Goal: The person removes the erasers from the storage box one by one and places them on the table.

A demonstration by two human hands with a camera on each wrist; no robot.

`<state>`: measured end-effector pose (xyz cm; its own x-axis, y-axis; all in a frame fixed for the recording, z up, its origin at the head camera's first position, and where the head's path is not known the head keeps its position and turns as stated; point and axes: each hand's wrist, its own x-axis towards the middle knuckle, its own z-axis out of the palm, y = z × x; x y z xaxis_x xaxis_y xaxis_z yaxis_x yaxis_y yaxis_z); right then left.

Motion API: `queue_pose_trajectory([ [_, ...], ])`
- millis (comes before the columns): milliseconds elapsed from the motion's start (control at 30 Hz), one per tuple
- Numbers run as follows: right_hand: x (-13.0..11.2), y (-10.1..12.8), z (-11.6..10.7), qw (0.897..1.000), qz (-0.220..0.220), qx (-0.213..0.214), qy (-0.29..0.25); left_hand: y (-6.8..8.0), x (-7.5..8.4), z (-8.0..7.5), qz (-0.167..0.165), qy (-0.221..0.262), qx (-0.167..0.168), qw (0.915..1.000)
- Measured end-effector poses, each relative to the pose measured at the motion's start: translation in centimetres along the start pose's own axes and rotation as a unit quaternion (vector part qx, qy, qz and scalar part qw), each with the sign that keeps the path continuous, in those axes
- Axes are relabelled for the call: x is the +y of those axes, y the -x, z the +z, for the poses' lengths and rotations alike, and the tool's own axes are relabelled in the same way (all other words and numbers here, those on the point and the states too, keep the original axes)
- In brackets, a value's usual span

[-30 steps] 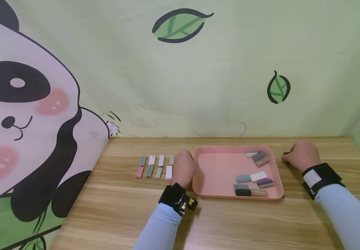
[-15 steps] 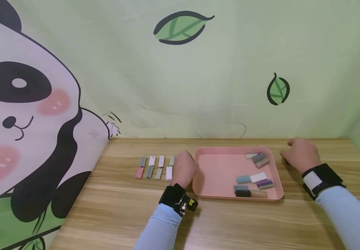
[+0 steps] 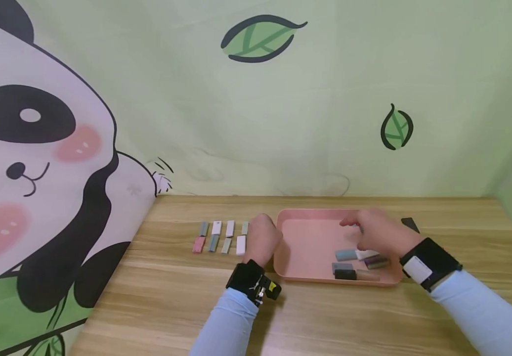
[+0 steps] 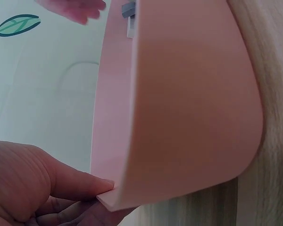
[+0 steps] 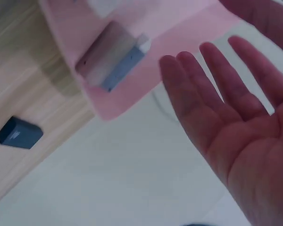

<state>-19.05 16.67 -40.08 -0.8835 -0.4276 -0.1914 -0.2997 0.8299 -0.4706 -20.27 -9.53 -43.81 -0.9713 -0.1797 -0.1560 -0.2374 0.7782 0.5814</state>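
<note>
A pink tray (image 3: 309, 237) lies on the wooden table and holds several small coloured blocks (image 3: 356, 264) at its right side. My left hand (image 3: 262, 240) sits curled against the tray's left rim; in the left wrist view its fingertips (image 4: 101, 186) pinch the corner of the tray (image 4: 179, 117). My right hand (image 3: 362, 228) hovers over the right part of the tray, hiding the blocks at its far corner. In the right wrist view this hand (image 5: 226, 94) is empty with its fingers straight. A dark block (image 3: 410, 225) lies on the table just right of the tray.
Two short rows of small flat blocks (image 3: 220, 237) lie on the table left of my left hand. A wall with a panda and leaf print stands behind and to the left. Bare wood stretches toward the table's near edge.
My right hand has moved left from the table beside the tray to above the tray, and the dark block now lies uncovered where it was. The left hand has stayed put.
</note>
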Motion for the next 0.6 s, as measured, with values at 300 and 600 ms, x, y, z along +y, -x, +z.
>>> queue_pose_trajectory([
  [300, -0.9, -0.6, 2.7, 0.995, -0.062, -0.027, 0.072, 0.2, 0.0, 0.0, -0.005, -0.004, -0.001, 1.0],
  [600, -0.8, -1.6, 3.7, 0.991, -0.074, -0.023, 0.108, 0.0, 0.1, -0.1, -0.01, -0.008, -0.007, 0.9999],
])
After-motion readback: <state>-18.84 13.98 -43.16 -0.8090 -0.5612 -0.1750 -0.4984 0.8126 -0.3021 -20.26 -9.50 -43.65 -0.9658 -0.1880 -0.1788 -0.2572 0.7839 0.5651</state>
